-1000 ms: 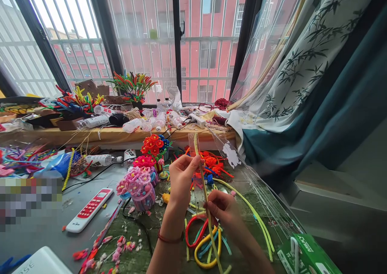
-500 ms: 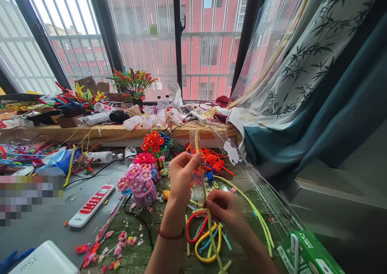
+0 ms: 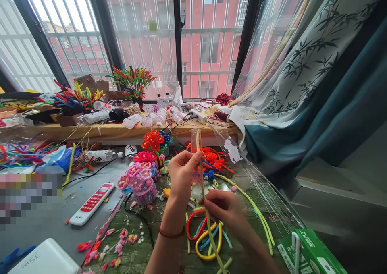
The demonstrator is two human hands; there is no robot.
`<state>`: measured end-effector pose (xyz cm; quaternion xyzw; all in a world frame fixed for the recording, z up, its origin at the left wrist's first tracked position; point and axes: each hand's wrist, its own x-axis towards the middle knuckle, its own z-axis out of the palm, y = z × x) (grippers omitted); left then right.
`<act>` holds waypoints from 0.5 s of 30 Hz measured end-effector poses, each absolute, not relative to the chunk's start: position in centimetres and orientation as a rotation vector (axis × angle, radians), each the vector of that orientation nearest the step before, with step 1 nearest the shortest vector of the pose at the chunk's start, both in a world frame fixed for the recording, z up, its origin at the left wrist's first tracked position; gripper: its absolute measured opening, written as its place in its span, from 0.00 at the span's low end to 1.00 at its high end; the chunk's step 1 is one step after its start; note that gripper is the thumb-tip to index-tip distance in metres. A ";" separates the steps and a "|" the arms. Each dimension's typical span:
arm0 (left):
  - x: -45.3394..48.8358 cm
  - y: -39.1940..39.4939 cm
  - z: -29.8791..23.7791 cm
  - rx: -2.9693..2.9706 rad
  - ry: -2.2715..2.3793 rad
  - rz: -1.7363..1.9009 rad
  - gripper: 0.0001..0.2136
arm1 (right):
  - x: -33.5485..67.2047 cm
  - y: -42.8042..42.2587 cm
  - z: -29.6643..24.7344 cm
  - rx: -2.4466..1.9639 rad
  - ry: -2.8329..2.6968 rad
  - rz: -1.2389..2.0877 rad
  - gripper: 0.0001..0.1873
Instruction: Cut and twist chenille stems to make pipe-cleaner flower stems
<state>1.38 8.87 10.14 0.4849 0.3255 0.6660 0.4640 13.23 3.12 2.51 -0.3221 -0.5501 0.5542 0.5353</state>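
Above the table (image 3: 133, 262), the left hand (image 3: 180, 179) pinched a yellow stem (image 3: 202, 179) against a clear strip (image 3: 194, 137); the right hand (image 3: 225, 206) gripped it lower down. A slackened grip could have skewed it.

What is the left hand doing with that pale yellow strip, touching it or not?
Touching. The head view shows the left hand pinching the pale yellow strip at the thumb tip, with the strip showing above and below the pinch.

pale yellow pipe cleaner (image 3: 209, 221) | long, slightly curved | lengthwise along clear ruler (image 3: 194, 141)
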 end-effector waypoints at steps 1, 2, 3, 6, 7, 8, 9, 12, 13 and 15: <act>1.4 8.9 10.1 1.188 0.798 1.634 0.10 | 13.2 3.2 2.5 -0.770 -1.299 1.321 0.10; 1.4 8.9 10.1 1.186 0.796 1.629 0.10 | 13.2 3.2 2.4 -0.773 -1.286 1.326 0.10; 1.4 8.9 10.1 1.184 0.795 1.624 0.11 | 13.2 3.2 2.3 -0.778 -1.272 1.333 0.11; 1.4 8.9 10.0 1.198 0.804 1.615 0.11 | 13.1 3.3 2.1 -0.783 -1.237 1.341 0.12; 1.4 8.9 10.0 1.205 0.812 1.612 0.10 | 13.1 3.3 2.0 -0.782 -1.226 1.344 0.13; 1.4 8.9 10.0 1.212 0.817 1.606 0.11 | 13.0 3.3 2.0 -0.780 -1.210 1.347 0.13; 1.5 8.9 10.0 1.215 0.819 1.598 0.11 | 13.0 3.3 1.9 -0.779 -1.192 1.351 0.13; 1.7 8.8 10.1 1.208 0.808 1.578 0.11 | 12.9 3.4 1.7 -0.782 -1.124 1.367 0.14; 1.8 8.7 10.1 1.207 0.807 1.576 0.11 | 12.9 3.4 1.7 -0.784 -1.099 1.369 0.14; 1.9 8.6 10.2 1.211 0.812 1.577 0.11 | 12.8 3.5 1.7 -0.786 -1.052 1.377 0.14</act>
